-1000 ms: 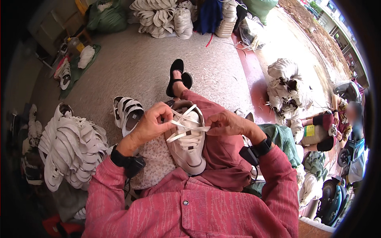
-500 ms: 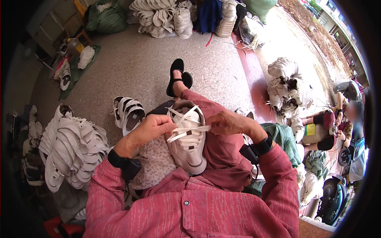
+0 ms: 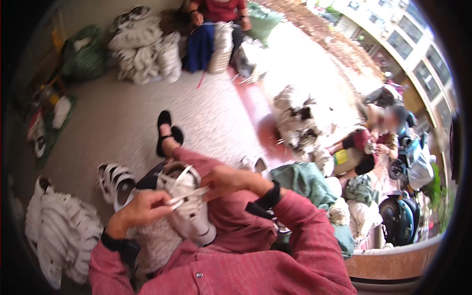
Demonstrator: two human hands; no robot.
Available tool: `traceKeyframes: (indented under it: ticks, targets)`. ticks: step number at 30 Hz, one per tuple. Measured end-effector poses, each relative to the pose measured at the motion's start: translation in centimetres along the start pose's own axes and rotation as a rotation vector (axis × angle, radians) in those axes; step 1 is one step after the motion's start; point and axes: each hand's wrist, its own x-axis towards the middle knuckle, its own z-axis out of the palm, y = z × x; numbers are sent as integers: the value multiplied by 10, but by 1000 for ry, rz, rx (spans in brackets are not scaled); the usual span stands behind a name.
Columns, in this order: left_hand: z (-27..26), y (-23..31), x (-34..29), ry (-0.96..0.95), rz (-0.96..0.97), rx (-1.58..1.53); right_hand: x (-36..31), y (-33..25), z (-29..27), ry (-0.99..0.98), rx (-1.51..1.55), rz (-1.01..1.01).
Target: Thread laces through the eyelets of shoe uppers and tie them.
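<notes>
White strappy sandal (image 3: 189, 209) — straps crossed, pale.

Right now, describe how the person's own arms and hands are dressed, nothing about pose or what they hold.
Both arms wear long sleeves of a faded red, heathered button shirt. The left hand is bare, with a black band at the wrist where the sleeve ends. The right hand is bare too, with a black strap round its wrist. No gloves or rings show.
</notes>
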Motion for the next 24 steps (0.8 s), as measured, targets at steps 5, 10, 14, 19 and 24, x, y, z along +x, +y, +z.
traceKeyframes:
  ticks: [5, 10, 14, 19, 24]
  targets:
    - [-6, 12, -2, -70, -76, -103, -2, -14, 9, 77, -55, 139]
    - [-14, 32, -9, -105, -93, 171, -5, -13, 16, 189, -112, 83]
    - [-17, 40, -6, -152, -84, 275, -9, -29, 15, 195, -246, 134]
    - [-16, 27, 2, -141, -54, 281, -14, -25, 24, 246, -198, 301]
    - [-15, 13, -1, -67, -11, 306, -12, -29, 36, 299, -231, 317]
